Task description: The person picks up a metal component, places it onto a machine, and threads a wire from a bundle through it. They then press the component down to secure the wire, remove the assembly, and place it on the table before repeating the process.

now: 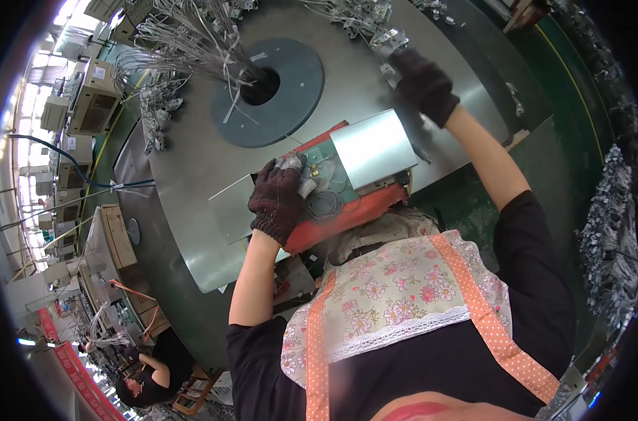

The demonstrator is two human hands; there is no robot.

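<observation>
My left hand (277,200), in a dark maroon knit glove, is closed around a small silvery-white part (291,164) above an opened metal box. Its fingers hide most of that part. Inside lie a coil of thin grey cable (324,205) and small brass-coloured pieces (314,170). A shiny metal cover (374,149) lies over the right side of the box. My right hand (426,88), gloved alike, reaches over the far right of the table with its fingers curled. Small metal parts (392,42) lie by its fingertips; what it grips is hidden.
The metal table (193,238) carries a grey disc (301,77) with bundled cables (193,45) rising from its hole. Red cloth (347,221) lies under the box. More cabled metal parts (350,17) lie at the back. A person (147,382) sits at far lower left.
</observation>
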